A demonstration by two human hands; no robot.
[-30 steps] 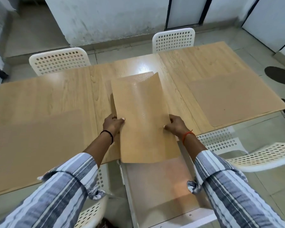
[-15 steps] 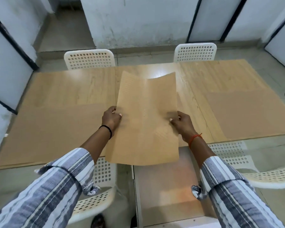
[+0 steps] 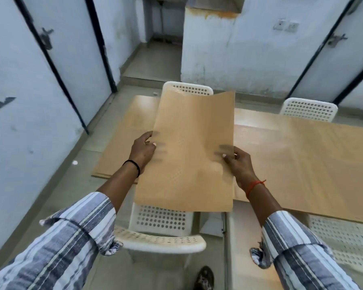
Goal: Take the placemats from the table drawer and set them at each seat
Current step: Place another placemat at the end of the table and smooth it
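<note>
While both hands grip it, the held placemat fills the centre of the frame.

Held placemat: tan sheet, raised off the table, long axis running from the bottom centre of the frame up toward the top; its far edge curls slightly and overlaps the chair back at upper centre.

Left hand: thumb on top of the mat's left edge, fingers curled under it, pinching the sheet; a black band on the wrist.

Right hand: thumb on top of the right edge, fingers curled round it, pinching the sheet; a red thread on the wrist.

Table: light wood top, spreading from the centre to the right edge of the frame.

Placemats lying on the table: two that I can make out, one at centre left, partly behind the held mat, one at right, both flat.

Chairs: four white perforated ones, one at upper centre, one at upper right, one at lower centre under the held mat, one at lower right.

Drawer: pulled out below the table edge at lower centre right; what lies in it I cannot tell.
</note>
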